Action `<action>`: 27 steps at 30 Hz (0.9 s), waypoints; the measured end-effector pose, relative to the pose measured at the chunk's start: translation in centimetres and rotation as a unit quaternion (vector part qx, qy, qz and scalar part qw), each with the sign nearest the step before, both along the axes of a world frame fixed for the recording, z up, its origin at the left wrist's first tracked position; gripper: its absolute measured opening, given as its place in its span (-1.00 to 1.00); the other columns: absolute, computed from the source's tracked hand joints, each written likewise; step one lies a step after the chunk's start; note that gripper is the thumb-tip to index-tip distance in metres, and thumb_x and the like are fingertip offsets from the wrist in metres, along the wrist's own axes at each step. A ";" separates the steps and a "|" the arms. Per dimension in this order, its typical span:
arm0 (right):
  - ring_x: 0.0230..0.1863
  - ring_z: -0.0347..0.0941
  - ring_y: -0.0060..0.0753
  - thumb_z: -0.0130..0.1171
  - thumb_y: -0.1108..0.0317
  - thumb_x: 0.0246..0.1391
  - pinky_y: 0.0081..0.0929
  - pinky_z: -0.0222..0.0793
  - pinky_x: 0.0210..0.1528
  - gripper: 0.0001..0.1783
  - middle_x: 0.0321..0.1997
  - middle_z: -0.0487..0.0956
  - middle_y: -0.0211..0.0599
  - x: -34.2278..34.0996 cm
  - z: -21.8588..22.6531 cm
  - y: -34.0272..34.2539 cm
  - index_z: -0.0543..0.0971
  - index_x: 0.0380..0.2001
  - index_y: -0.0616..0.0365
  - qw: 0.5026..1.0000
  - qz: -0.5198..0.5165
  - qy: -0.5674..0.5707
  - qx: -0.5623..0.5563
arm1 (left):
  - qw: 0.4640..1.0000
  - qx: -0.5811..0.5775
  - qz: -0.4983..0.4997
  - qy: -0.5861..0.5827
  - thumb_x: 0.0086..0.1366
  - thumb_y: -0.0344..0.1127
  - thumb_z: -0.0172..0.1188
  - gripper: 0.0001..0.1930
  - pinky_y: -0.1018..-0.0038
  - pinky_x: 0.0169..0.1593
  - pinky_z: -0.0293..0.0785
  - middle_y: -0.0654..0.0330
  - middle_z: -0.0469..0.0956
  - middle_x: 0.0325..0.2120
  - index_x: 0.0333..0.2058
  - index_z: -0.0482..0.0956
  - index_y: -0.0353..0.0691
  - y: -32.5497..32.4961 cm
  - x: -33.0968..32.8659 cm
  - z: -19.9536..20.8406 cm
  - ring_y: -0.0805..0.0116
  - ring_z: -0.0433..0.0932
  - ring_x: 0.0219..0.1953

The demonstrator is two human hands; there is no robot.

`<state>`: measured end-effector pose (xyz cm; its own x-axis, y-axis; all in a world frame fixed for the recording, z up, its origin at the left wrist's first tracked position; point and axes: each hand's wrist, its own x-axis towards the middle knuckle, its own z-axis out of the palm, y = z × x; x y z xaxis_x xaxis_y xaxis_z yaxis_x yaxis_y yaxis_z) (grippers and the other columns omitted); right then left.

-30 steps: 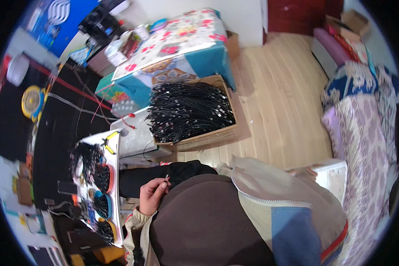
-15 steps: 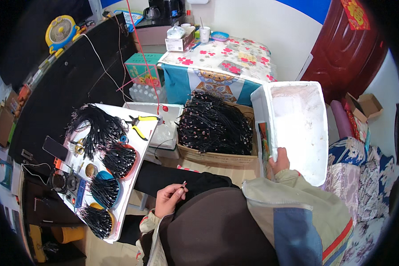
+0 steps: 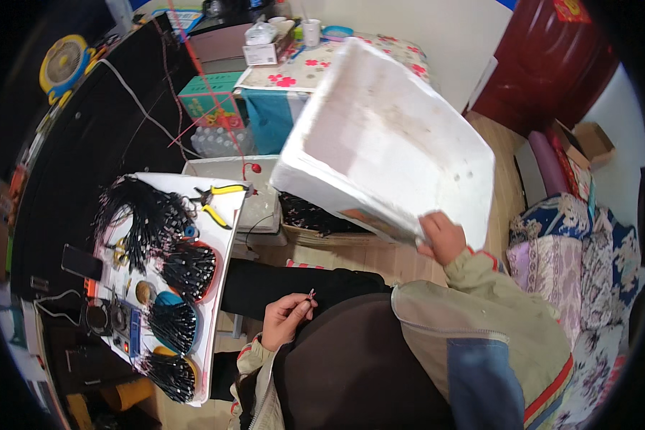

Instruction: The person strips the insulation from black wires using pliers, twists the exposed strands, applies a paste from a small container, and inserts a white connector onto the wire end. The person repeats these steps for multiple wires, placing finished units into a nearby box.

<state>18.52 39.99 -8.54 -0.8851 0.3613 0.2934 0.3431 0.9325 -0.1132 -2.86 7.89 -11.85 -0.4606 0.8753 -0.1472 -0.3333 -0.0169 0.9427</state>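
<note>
My right hand [image 3: 444,236] grips the near rim of a big white foam box [image 3: 380,132], which is tilted in the air with its hollow inside toward me. Beneath it, a carton [image 3: 330,241] full of black cables [image 3: 315,215] is mostly covered from sight. My left hand [image 3: 285,319] rests near my lap, thumb and finger pinching a tiny reddish, metallic-looking piece [image 3: 312,294] too small to name.
At left, a white work board [image 3: 226,208] carries yellow-handled pliers [image 3: 218,204], a phone [image 3: 82,262] and several bundles of black cables [image 3: 172,322]. Another foam box [image 3: 261,208] stands behind it. A cloth-covered table [image 3: 401,54] is at the back; folded bedding [image 3: 548,269] lies at right.
The large foam box has swung left and tilted over the carton of cables, carried by my right hand. My left hand keeps its pinch. The view has shifted slightly.
</note>
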 end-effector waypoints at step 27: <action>-0.05 0.44 0.12 0.21 0.37 -0.01 -0.16 0.40 -0.04 -0.24 0.02 0.50 -0.06 -15.3 -1.7 3.0 0.18 0.28 -0.15 0.940 0.129 -0.174 -0.264 | 0.979 0.022 0.201 -0.022 0.38 -0.33 0.07 -0.81 0.71 -0.52 0.08 0.31 0.46 -0.55 -0.24 0.54 -0.35 -0.3 -3.6 -0.7 0.68 0.22 -0.60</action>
<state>3.18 43.02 -10.23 -0.9724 0.1350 -0.1901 0.2149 0.8350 -0.5065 -6.43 7.56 -12.51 -0.7630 0.6308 -0.1410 -0.3322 -0.1955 0.9227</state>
